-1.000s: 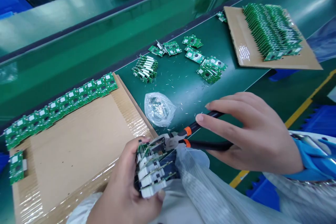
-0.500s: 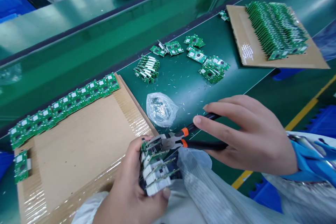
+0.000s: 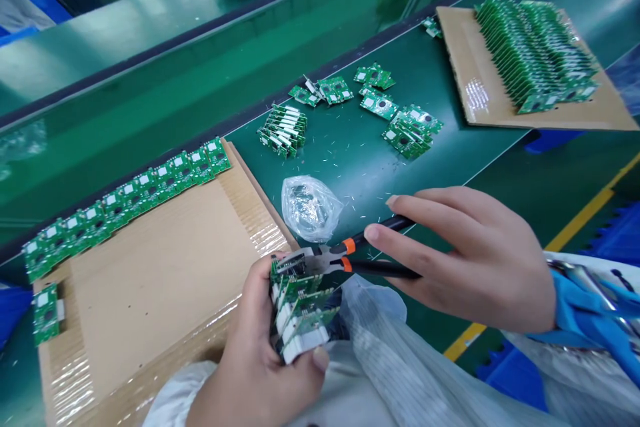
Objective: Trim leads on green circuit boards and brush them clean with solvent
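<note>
The person's left hand (image 3: 255,327) sat at about 6 o'clock in the view, its fingers clenched around a stack of green circuit boards (image 3: 300,307) fitted with white connectors, and its thumb (image 3: 320,359) pressed against the stack's lower end. At about 4 o'clock, the right hand (image 3: 465,260) grasped a pair of side cutters (image 3: 325,259) with black handles and orange collars, its fingers (image 3: 425,210) curled over the upper handle. The cutters' head reached toward 7 o'clock and met the top board of the stack; how far apart the jaws stood was hard to tell. A clear plastic bag (image 3: 311,209) lay on the green mat (image 3: 350,160) just above the cutters, amid scattered pale clippings (image 3: 360,197). Loose boards (image 3: 407,137) and a small stack of boards with white connectors (image 3: 283,132) lay further up the mat, toward 12 o'clock. At about 8 o'clock, a cardboard sheet (image 3: 150,293) carried a row of boards (image 3: 125,203) along its upper edge. At about 2 o'clock, another cardboard sheet (image 3: 465,57) held many boards in tilted, overlapping rows (image 3: 535,53).
</note>
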The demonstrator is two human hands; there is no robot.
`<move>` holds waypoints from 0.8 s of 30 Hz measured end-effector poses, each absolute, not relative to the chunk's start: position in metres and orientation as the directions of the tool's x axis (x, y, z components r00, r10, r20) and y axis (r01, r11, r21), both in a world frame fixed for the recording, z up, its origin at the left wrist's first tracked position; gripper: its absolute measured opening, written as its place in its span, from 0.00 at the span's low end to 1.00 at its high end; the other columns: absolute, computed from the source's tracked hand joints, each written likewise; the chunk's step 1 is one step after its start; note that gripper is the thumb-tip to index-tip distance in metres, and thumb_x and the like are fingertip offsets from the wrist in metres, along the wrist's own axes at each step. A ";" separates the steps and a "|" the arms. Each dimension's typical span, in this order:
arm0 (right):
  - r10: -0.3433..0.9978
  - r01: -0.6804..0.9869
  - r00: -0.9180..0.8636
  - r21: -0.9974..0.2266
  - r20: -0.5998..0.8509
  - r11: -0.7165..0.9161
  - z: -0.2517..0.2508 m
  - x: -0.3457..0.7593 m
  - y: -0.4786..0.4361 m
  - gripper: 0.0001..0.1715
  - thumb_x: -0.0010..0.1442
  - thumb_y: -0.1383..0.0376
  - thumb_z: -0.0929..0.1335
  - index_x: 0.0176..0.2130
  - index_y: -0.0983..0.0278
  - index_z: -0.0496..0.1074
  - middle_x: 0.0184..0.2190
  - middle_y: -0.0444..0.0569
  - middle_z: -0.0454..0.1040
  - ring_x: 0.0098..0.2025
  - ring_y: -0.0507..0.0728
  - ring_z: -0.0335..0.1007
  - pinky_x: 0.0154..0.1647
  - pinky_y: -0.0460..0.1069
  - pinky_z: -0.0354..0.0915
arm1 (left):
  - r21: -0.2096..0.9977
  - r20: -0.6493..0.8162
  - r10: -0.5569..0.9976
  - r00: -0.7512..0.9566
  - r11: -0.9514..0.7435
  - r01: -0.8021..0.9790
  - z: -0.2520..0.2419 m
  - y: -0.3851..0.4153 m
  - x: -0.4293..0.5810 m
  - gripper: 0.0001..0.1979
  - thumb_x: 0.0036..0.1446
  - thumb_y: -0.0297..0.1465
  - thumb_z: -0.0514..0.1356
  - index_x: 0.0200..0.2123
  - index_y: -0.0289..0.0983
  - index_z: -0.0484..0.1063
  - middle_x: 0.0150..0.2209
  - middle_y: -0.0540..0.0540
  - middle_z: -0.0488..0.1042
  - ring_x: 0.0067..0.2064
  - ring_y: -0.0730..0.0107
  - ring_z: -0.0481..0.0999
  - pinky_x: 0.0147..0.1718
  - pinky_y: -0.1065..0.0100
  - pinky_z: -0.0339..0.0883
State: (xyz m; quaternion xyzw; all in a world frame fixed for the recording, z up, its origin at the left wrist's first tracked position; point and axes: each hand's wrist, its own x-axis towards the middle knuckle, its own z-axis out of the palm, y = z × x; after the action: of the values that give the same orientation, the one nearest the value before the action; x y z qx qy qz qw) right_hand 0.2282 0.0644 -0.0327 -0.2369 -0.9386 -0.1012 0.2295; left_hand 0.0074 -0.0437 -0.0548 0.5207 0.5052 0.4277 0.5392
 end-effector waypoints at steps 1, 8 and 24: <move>0.395 0.495 -0.781 0.094 0.483 0.864 -0.032 0.228 0.065 0.19 0.53 0.64 0.70 0.46 0.60 0.66 0.38 0.53 0.72 0.34 0.59 0.67 0.27 0.53 0.65 | 0.992 -0.113 0.986 0.119 0.106 0.067 -0.055 -0.044 0.007 0.29 0.57 0.33 0.59 0.58 0.52 0.51 0.44 0.48 0.71 0.38 0.66 0.76 0.35 0.67 0.73; 0.403 0.485 -0.800 0.084 0.444 0.870 -0.032 0.229 0.068 0.20 0.55 0.64 0.69 0.48 0.59 0.67 0.37 0.51 0.73 0.32 0.56 0.68 0.27 0.50 0.64 | 0.990 -0.139 0.989 0.059 0.136 0.046 -0.056 -0.046 0.010 0.27 0.57 0.38 0.59 0.58 0.51 0.53 0.43 0.48 0.71 0.37 0.67 0.75 0.34 0.68 0.72; 0.504 0.494 -0.781 -0.130 0.368 0.860 -0.042 0.223 0.064 0.19 0.57 0.63 0.66 0.49 0.64 0.69 0.35 0.53 0.75 0.30 0.56 0.70 0.26 0.48 0.63 | 0.965 -0.161 0.987 -0.004 0.158 0.209 -0.054 -0.042 0.012 0.30 0.48 0.26 0.59 0.55 0.45 0.56 0.44 0.48 0.70 0.41 0.63 0.74 0.35 0.66 0.70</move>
State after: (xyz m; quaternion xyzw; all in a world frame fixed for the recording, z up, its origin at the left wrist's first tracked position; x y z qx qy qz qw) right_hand 0.2228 0.0636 -0.0419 -0.2645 -0.9436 0.0133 0.1988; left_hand 0.0118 -0.0421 -0.0542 0.5112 0.5852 0.3996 0.4864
